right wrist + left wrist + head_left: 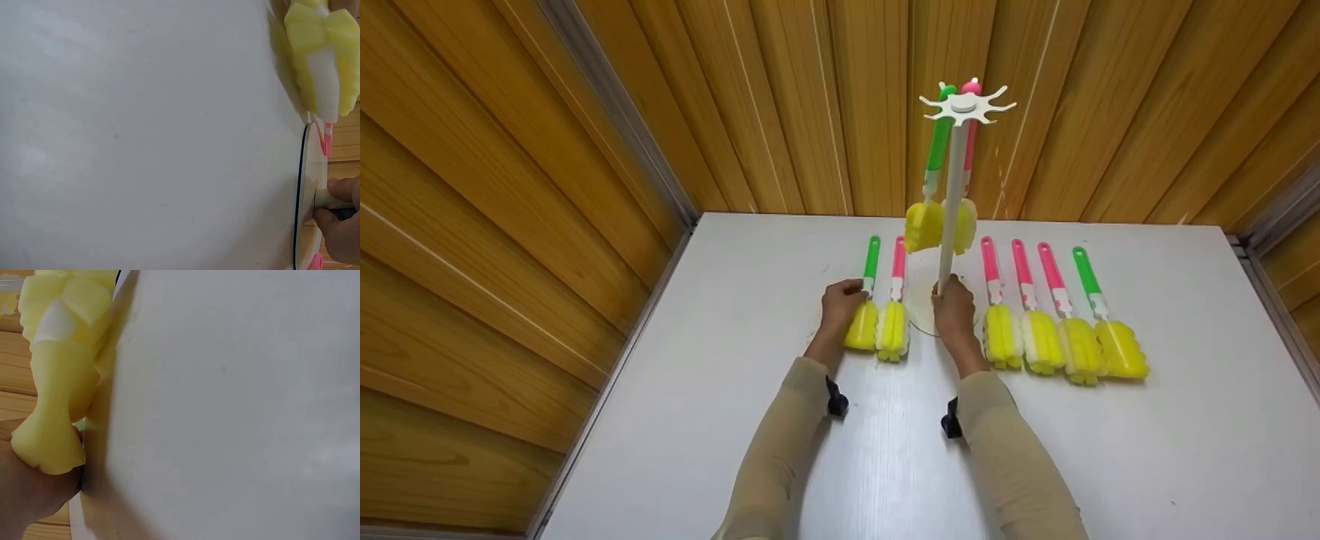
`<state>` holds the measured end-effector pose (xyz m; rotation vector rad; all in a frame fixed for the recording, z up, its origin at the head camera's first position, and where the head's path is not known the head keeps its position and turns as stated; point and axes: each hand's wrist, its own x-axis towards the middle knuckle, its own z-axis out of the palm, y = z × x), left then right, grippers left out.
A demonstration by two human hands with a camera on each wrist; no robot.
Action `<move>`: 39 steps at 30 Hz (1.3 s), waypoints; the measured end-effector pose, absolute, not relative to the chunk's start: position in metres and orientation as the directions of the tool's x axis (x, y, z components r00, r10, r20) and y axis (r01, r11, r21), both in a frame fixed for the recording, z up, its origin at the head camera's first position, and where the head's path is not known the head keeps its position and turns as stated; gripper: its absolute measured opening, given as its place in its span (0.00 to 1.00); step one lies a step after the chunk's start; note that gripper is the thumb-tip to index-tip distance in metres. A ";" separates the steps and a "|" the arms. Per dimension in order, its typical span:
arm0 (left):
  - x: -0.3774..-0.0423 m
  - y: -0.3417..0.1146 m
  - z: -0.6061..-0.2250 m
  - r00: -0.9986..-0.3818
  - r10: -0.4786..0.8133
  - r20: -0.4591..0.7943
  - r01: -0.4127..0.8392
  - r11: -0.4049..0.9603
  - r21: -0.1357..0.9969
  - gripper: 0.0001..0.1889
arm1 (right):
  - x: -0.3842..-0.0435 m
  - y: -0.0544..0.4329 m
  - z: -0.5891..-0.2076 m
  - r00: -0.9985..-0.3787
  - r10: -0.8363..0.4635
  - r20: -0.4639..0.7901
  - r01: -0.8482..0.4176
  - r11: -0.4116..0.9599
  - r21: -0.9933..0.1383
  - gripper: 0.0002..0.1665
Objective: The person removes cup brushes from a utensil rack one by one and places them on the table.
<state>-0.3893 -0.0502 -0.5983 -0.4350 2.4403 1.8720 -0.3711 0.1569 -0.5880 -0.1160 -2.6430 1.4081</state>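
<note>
At the left end of the row, my left hand [840,306] pinches the neck of a bottle brush with a green handle [872,259] and a yellow sponge head [862,334]. That sponge [53,433] overlaps part of the hand in the left wrist view. My right hand [955,309] grips the white pole [952,210] of a stand low down, just above its round base [921,319]. Thumb and fingers wrap the pole in the right wrist view. A green brush [937,146] and a pink brush [970,139] hang from the hooked top [964,107].
Beside the held brush lies a pink-handled brush [892,330]. Several more brushes lie to the right of the stand, pink-handled ones [1003,334] and a green-handled one [1121,349] at the end. Wood-panelled walls [780,105] border the white table [697,337].
</note>
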 end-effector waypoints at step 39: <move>-0.396 -0.048 -0.594 -0.967 -0.179 -0.182 -0.233 0.329 0.915 0.16 | -0.371 0.157 -0.590 -0.991 0.121 0.065 0.008 0.524 -0.852 0.05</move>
